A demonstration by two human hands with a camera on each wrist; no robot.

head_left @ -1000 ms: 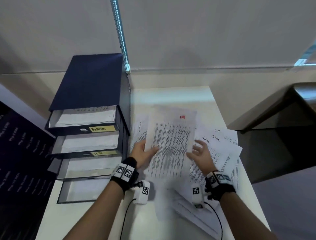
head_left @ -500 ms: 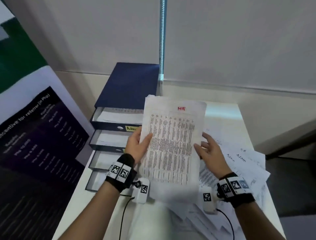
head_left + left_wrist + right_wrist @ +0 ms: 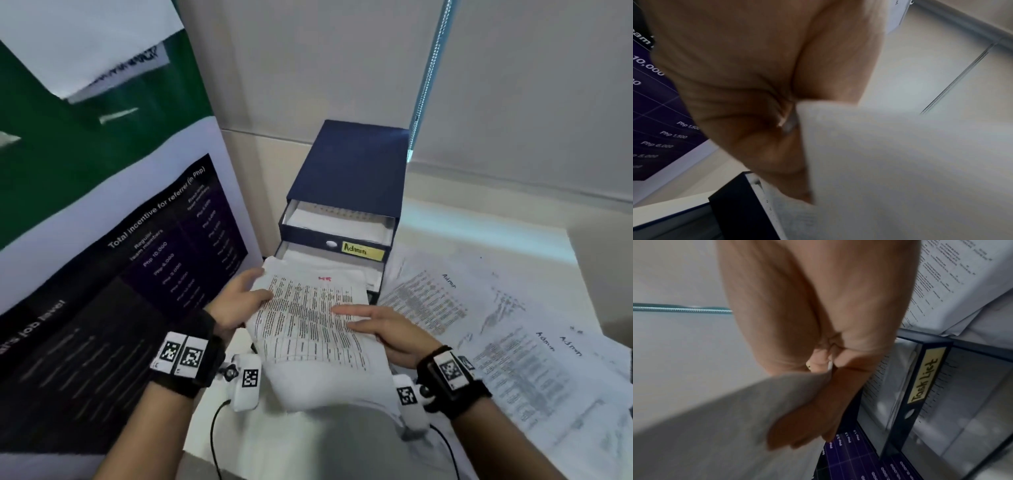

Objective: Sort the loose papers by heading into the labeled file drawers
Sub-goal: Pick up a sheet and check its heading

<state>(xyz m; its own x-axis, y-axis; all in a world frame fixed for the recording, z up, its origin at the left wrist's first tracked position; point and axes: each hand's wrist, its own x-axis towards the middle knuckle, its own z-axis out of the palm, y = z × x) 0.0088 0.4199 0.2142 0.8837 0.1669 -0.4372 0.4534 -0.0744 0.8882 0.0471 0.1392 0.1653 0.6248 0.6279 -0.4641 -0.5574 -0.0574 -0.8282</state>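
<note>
Over the open second drawer [image 3: 281, 251], below the Admin drawer [image 3: 363, 251], I hold the HR papers [image 3: 308, 318]. My left hand [image 3: 236, 301] grips their left edge and my right hand [image 3: 387, 329] pinches the right edge. Judged status: the Admin drawer is part-filled, this batch is not yet seated, and loose Admin sheets [image 3: 479, 325] on the table [image 3: 513, 246] are left to file. The papers hide the second drawer's label. Both wrist views are blurred.

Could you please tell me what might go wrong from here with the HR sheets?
The white HR-headed paper stack sags at its near end, beyond the left hand and right hand; sheets might slip out.
Its far edge lies at the open drawer just below the yellow Admin label; that drawer's label is hidden, so misfiling is possible.
</note>
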